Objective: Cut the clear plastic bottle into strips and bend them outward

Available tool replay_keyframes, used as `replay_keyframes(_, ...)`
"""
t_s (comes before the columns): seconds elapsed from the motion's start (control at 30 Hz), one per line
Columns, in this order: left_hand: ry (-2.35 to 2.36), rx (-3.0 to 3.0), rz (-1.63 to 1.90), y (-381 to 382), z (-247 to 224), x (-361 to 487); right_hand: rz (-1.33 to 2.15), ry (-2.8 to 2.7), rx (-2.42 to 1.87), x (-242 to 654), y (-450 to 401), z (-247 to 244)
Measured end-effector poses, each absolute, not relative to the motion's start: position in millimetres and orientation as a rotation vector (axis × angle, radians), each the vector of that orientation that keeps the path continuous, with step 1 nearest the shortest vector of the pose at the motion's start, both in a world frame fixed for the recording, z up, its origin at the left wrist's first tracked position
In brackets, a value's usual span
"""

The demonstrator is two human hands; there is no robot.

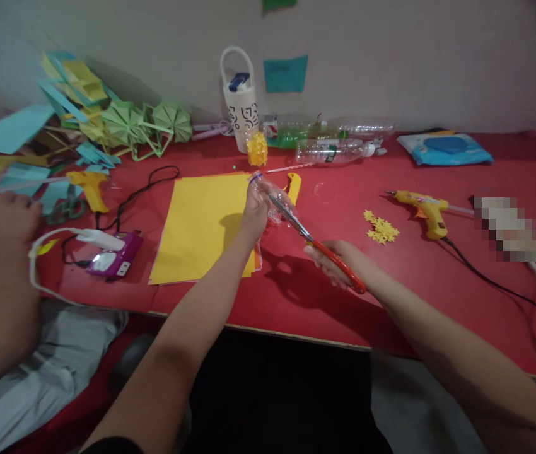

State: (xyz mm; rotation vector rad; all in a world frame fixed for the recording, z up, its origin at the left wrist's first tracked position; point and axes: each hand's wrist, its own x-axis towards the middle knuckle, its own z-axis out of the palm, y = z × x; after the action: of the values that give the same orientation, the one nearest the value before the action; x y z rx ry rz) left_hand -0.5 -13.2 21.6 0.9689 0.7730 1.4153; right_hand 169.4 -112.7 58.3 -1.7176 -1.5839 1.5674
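My left hand (257, 211) is closed around a piece of clear plastic bottle (277, 191), its neck end with a purple ring pointing away from me. In my right hand (337, 261) are scissors (327, 252) with red handles. Their metal blades reach up and left to the clear plastic, beside my left fingers; whether they are cutting through it I cannot tell. Under my left forearm lies a stack of yellow paper sheets (202, 227). Just behind the plastic rests a yellow box cutter (293, 188), partly hidden.
Yellow star pieces (381, 228) and a yellow glue gun (422, 208) lie right. Clear bottles (329, 151), a white tumbler (241, 113) and a wipes pack (445, 149) line the wall. At left are a purple power adapter (115, 255), another glue gun (92, 188) and another person's arm (5, 252).
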Motion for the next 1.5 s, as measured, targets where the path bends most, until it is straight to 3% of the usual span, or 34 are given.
replay_keyframes(0.23,0.762,1.019,1.362,-19,27,5,1.585,-1.559,-1.603,168,-115,61)
replay_keyframes(0.83,0.631,1.211,1.381,-4,6,-4,1.52,-1.536,-1.77,168,-113,51)
replay_keyframes(1.13,0.776,1.139,1.31,-13,13,2,1.604,-1.494,-1.575,168,-113,53)
replay_keyframes(1.5,0.832,1.127,1.285,-22,20,6,1.598,-1.477,-1.686,169,-112,54)
